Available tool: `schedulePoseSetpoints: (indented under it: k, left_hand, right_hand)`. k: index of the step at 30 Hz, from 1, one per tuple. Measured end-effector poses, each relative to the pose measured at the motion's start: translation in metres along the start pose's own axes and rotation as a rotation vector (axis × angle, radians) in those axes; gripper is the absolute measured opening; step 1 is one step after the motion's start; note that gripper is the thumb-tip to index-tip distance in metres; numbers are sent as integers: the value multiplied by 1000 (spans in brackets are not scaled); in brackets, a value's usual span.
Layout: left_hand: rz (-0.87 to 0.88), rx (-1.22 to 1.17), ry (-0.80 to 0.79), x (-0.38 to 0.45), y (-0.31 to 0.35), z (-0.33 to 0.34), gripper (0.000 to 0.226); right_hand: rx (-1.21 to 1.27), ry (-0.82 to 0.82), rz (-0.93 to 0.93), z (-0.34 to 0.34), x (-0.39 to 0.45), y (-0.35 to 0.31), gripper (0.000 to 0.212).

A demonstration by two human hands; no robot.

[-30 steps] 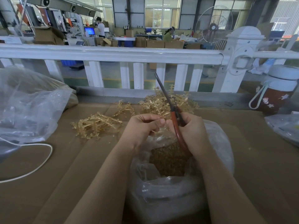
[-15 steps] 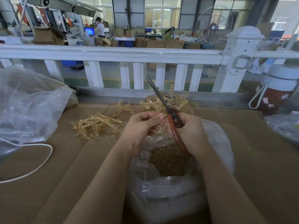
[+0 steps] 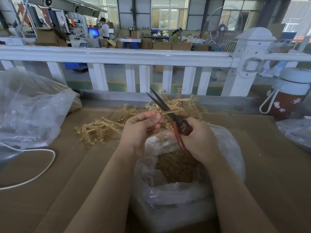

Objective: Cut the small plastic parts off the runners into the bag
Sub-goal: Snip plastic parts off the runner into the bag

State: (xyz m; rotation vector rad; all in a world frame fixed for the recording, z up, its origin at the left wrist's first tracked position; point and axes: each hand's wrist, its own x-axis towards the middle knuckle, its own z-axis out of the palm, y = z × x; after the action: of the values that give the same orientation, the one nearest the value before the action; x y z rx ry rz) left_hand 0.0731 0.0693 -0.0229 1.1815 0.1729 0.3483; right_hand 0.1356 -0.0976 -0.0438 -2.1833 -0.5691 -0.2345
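Observation:
My left hand (image 3: 140, 127) pinches a thin amber plastic runner (image 3: 170, 111) above the open clear bag (image 3: 168, 195). My right hand (image 3: 198, 140) grips red-handled scissors (image 3: 178, 121); their dark blades are slightly parted and point up and to the left, with the runner lying across them. The bag sits between my forearms and holds a heap of small amber parts (image 3: 175, 167). More runners lie in two piles, one (image 3: 99, 130) to the left of my hands and one (image 3: 185, 105) behind them.
A big clear bag (image 3: 32, 106) lies at the left on the cardboard-covered table (image 3: 50, 190), with a white cord (image 3: 38, 174) in front. A white railing (image 3: 117, 56) runs behind. A red bottle (image 3: 286, 98) with a white lid stands far right, by another plastic bag (image 3: 296, 132).
The scissors have tilted further left and their blades have opened a little. Both hands have lifted slightly, and the runner now shows between my left fingers and the blades.

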Motion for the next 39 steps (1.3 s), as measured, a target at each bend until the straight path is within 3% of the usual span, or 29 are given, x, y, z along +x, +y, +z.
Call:
schedulePoseSetpoints:
  k: [7, 9, 16, 20, 26, 29, 39]
  left_hand:
    - [29, -29, 25, 1, 2, -3, 5]
    - [35, -45, 21, 2, 2, -4, 16]
    - [12, -108, 39, 1, 3, -3, 12]
    - [17, -99, 36, 1, 3, -2, 10]
    - [14, -129, 4, 0, 3, -1, 16]
    - [-6, -158, -5, -1, 3, 0, 8]
    - [-56, -248, -20, 0, 3, 1, 27]
  right_hand:
    - [-148, 0, -80, -2, -3, -2, 62]
    - [-180, 10, -96, -2, -3, -2, 64]
    - [-210, 15, -124, -2, -2, -2, 76]
    - [-264, 50, -144, -1, -1, 0, 56]
    - [-313, 87, -159, -1, -1, 1, 43]
    - [-300, 102, -163, -1, -2, 0, 47]
    - [-284, 116, -174, 0, -3, -1, 59]
